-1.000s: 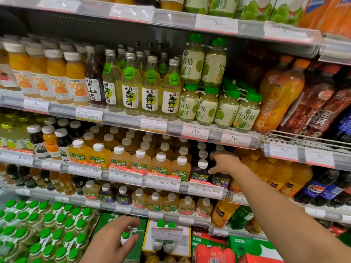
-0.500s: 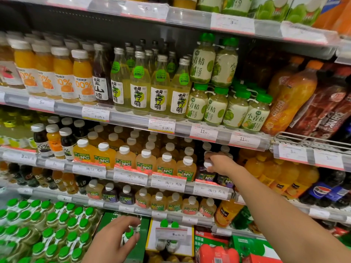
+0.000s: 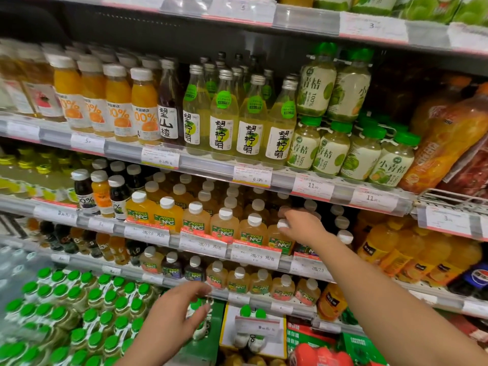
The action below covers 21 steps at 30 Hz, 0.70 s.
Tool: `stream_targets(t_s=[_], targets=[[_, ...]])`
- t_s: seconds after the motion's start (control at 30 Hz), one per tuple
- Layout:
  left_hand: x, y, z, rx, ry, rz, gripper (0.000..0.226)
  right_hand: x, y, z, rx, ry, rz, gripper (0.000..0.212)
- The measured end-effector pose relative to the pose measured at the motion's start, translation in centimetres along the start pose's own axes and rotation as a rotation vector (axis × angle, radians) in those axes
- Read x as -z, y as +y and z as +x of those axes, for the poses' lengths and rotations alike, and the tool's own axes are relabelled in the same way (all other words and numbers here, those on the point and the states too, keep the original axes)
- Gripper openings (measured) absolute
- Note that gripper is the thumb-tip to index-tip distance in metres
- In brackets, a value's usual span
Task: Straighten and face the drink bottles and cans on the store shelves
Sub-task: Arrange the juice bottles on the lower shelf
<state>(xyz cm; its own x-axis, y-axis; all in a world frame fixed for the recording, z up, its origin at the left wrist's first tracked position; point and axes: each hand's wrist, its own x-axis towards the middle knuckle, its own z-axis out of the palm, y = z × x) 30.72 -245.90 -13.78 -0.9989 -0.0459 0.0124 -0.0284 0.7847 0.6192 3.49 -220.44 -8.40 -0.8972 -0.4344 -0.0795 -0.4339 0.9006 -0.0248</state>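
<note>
Fingers of right hand seemingly pinch NFC bottle cap; left hand loose, empty

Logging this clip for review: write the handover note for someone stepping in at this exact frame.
Right hand: fingers curled round the white cap of an NFC juice bottle at the right end of the front row, middle shelf.
Left hand: open, holding nothing, hovering low in front of the green carton.
Done: the other front-row NFC bottles stand upright, labels forward.
Left: face the gripped bottle; the dark bottles to its right and the lower-shelf row look unchecked.
</note>
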Motion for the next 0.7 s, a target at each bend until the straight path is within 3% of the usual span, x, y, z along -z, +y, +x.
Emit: stream_targets(t_s=[0.3, 0.43, 0.7], targets=[[6.3, -2.7, 11.3, 0.087, 0.129, 0.115, 0.03, -1.5, -0.4, 1.3, -0.052, -0.028, -0.021, 0.043], [7.9, -3.2, 17.3, 0.103, 0.144, 0.222, 0.043, -1.4, -0.4, 1.6, -0.073, -0.063, 0.017, 0.043], [6.7, -3.5, 23.9, 0.222, -0.034, 0.436, 0.031, -0.8, -0.5, 1.9, -0.097, -0.141, 0.02, 0.038]])
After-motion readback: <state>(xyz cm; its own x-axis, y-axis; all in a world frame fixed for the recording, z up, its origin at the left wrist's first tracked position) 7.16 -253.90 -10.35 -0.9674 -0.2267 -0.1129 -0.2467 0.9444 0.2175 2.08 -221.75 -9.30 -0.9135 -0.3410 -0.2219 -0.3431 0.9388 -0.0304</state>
